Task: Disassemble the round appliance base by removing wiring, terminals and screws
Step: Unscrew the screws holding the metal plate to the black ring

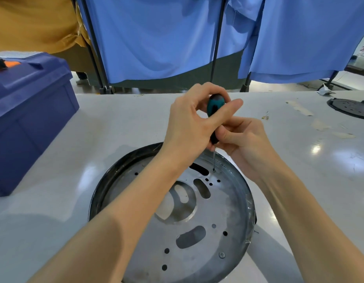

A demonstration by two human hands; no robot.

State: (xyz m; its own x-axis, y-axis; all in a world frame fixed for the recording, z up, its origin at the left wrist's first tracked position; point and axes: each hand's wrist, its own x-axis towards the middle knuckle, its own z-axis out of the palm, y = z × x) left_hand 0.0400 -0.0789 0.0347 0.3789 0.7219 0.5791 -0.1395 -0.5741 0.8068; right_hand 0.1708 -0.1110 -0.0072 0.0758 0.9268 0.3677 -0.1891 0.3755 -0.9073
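The round appliance base [228, 211], a grey metal disc with slots, holes and a dark rim, lies flat on the white table in front of me. A screwdriver [214, 108] with a teal and black handle stands upright over its far side, and its thin shaft's tip sits on a screw [213, 170]. My left hand [189, 123] grips the top of the handle. My right hand [240, 137] holds the lower end of the handle with curled fingers. Another screw [222, 255] sits in the plate near its front right.
A blue plastic toolbox [30, 119] stands at the table's left. A black round part [350, 108] lies at the far right edge. Small scraps [266, 117] lie on the table behind my hands. Blue curtains on black frames [156, 37] hang beyond the table.
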